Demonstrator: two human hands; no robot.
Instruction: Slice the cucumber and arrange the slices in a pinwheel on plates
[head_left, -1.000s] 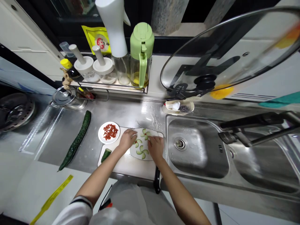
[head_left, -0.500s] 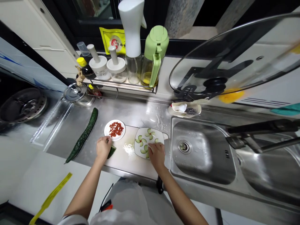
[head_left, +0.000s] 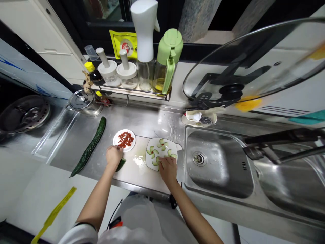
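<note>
Cucumber slices (head_left: 161,140) lie in fans on the square plate (head_left: 171,144), under and beyond the right hand (head_left: 168,169); its fingers are bent, grip cannot be determined. The left hand (head_left: 114,156) is at the near edge of the round plate (head_left: 115,139) of red pieces (head_left: 125,138), fingertips drawn together, contents not discernible. Beside it on its right: cucumber chunk (head_left: 121,165). Left of it: whole cucumber (head_left: 88,149)

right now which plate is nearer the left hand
The round plate of red pieces, beside the left hand; the squarish plate of cucumber slices is at the right hand.
</note>
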